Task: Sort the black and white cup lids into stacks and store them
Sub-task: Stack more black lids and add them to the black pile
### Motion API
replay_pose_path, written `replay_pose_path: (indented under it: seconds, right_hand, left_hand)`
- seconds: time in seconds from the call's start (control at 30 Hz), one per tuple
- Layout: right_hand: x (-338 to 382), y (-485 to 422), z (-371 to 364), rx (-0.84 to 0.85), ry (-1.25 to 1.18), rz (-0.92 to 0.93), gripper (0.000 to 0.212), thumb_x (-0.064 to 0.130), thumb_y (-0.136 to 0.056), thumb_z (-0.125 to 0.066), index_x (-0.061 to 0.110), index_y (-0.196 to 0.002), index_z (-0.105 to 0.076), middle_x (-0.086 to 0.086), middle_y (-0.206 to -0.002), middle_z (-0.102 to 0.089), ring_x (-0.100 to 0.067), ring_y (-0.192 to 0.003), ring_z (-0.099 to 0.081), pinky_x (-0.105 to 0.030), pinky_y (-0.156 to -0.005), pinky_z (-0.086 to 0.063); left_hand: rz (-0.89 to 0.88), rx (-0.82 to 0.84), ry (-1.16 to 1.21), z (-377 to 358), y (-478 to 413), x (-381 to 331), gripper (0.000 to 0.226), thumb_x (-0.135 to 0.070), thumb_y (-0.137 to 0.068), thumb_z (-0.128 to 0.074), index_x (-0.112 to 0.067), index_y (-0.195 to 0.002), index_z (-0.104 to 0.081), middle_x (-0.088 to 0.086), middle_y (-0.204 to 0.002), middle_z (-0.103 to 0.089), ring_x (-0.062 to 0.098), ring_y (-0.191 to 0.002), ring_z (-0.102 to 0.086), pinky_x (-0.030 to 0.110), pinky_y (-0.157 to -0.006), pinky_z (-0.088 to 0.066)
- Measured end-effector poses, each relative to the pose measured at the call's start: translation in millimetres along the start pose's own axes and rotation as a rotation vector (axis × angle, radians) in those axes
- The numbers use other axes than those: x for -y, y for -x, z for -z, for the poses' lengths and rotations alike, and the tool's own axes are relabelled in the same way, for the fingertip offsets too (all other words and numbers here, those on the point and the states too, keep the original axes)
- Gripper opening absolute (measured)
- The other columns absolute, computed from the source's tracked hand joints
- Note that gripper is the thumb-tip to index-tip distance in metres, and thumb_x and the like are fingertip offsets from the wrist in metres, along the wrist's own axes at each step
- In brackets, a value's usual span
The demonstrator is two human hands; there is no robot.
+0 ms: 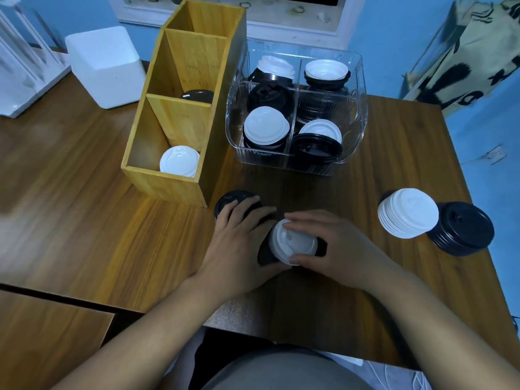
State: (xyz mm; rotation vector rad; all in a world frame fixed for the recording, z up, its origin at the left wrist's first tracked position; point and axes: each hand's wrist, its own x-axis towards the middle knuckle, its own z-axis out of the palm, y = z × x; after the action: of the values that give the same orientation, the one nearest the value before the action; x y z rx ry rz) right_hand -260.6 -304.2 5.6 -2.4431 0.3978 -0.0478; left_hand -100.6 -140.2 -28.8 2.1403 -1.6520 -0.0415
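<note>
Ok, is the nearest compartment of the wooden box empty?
No, a white lid lies at the bottom of the nearest compartment of the wooden box.

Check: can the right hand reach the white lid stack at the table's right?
Probably yes. Only bare table lies between the right hand and the white lid stack, but it holds a white lid now.
</note>
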Motion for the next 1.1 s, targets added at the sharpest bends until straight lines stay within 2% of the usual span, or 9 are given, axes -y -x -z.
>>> replay_pose_path:
  seconds: [0.1, 0.27, 0.4, 0.53, 0.63, 0.77, 0.87, 1.0, 1.1]
  right_hand:
    - [1, -4, -3, 0.039, 0.048, -0.005, 0.063, 0.043, -0.086, -0.076, 0.034, -0.144, -0.052, 0.020, -0.150, -0.044, 0.001, -0.139, -0.034, -0.023, -0.114, -0.029]
    - [1, -4, -5, 0.057, 0.055, -0.016, 0.065, 0.043, -0.086, -0.076, 0.035, -0.145, -0.050, 0.019, -0.153, -0.042, 0.000, -0.141, -0.032, -0.029, -0.117, -0.030]
    - [4, -6, -3, 0.083, 0.085, -0.033, 0.065, 0.042, -0.089, -0.073, 0.035, -0.148, -0.047, 0.018, -0.156, -0.037, 0.001, -0.142, -0.028, -0.026, -0.118, -0.027]
    - [16, -5, -6, 0.099, 0.155, -0.053, 0.062, 0.039, -0.094, -0.066, 0.032, -0.150, -0.041, 0.015, -0.160, -0.030, -0.003, -0.144, -0.026, -0.019, -0.112, -0.024]
    - [21, -1, -10, 0.056, 0.160, -0.064, 0.061, 0.038, -0.095, -0.065, 0.031, -0.151, -0.040, 0.012, -0.160, -0.030, -0.006, -0.144, -0.028, -0.024, -0.115, -0.028]
    - [20, 9, -18, -0.057, 0.219, -0.101, 0.063, 0.040, -0.093, -0.064, 0.029, -0.150, -0.040, 0.012, -0.157, -0.033, -0.007, -0.142, -0.028, -0.017, -0.106, -0.027]
    - [15, 14, -24, -0.155, 0.156, -0.142, 0.061, 0.040, -0.089, -0.069, 0.029, -0.144, -0.046, 0.014, -0.151, -0.037, -0.005, -0.137, -0.034, -0.014, -0.103, -0.028]
    - [3, 12, -26, -0.240, -0.088, -0.211, 0.066, 0.044, -0.080, -0.080, 0.031, -0.138, -0.051, 0.020, -0.144, -0.044, 0.005, -0.125, -0.042, -0.005, -0.094, -0.033]
    - [-3, 18, -23, -0.260, -0.138, -0.206, 0.071, 0.047, -0.074, -0.085, 0.031, -0.135, -0.054, 0.021, -0.132, -0.055, 0.008, -0.118, -0.050, -0.003, -0.092, -0.037]
  left_hand:
    - [0.006, 0.029, -0.022, 1, -1, 0, 0.076, -0.080, -0.082, -0.057, -0.030, -0.140, -0.060, -0.011, -0.150, -0.049, 0.018, -0.152, -0.024, 0.046, -0.124, -0.015]
    - [0.000, 0.054, -0.023, 3, 0, -2, 0.083, -0.079, -0.077, -0.059, -0.029, -0.143, -0.056, -0.010, -0.154, -0.045, 0.019, -0.154, -0.021, 0.049, -0.123, -0.015]
    - [0.004, 0.060, -0.047, 4, 1, -2, 0.081, -0.078, -0.081, -0.056, -0.027, -0.144, -0.055, -0.009, -0.154, -0.046, 0.020, -0.153, -0.023, 0.049, -0.124, -0.014]
    - [0.001, 0.072, -0.070, 4, 1, -3, 0.078, -0.077, -0.083, -0.055, -0.027, -0.143, -0.056, -0.009, -0.153, -0.047, 0.019, -0.152, -0.025, 0.048, -0.124, -0.014]
    - [0.004, 0.053, -0.048, 4, 2, -3, 0.080, -0.073, -0.082, -0.060, -0.022, -0.144, -0.056, -0.007, -0.152, -0.049, 0.018, -0.151, -0.028, 0.047, -0.124, -0.014]
    - [-0.009, 0.036, -0.018, 10, 6, -2, 0.084, -0.066, -0.080, -0.068, -0.016, -0.146, -0.053, -0.005, -0.153, -0.047, 0.018, -0.153, -0.024, 0.048, -0.126, -0.010]
    - [-0.007, 0.049, -0.135, 17, 5, 1, 0.081, -0.062, -0.081, -0.068, -0.016, -0.146, -0.053, -0.003, -0.154, -0.046, 0.021, -0.154, -0.021, 0.050, -0.127, -0.004]
    - [-0.112, -0.036, -0.114, 14, 9, -10, 0.072, -0.038, -0.083, -0.072, -0.005, -0.144, -0.053, 0.009, -0.152, -0.050, 0.028, -0.150, -0.032, 0.042, -0.126, -0.019]
    - [-0.143, -0.028, 0.029, 1, 23, -28, 0.070, -0.033, -0.087, -0.070, -0.006, -0.148, -0.047, 0.008, -0.152, -0.049, 0.023, -0.145, -0.038, 0.035, -0.122, -0.030]
